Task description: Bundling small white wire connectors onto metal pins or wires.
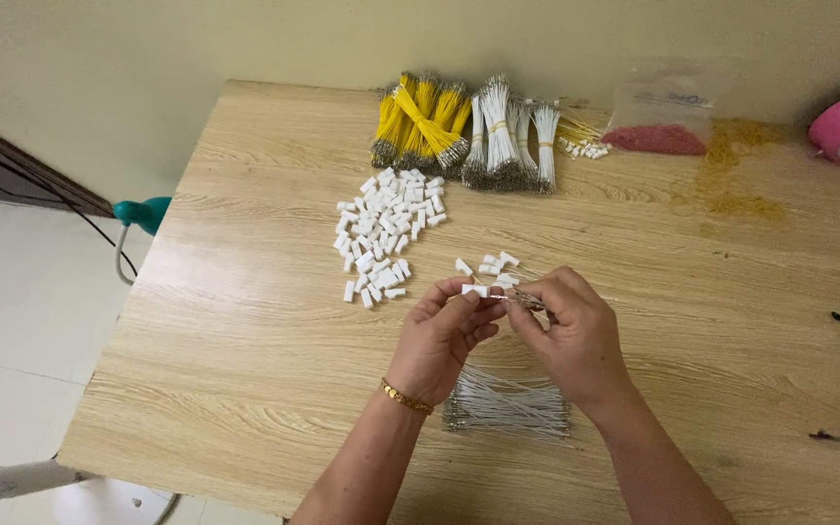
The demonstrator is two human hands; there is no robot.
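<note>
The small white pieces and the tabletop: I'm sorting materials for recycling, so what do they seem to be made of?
White connector pieces: probably moulded plastic; uniform opaque white, blocky identical shapes, matte look. Tabletop: wood-look surface, possibly laminate over board; light grain pattern with a smooth, slightly glossy finish, so solid wood can't be confirmed.
</note>
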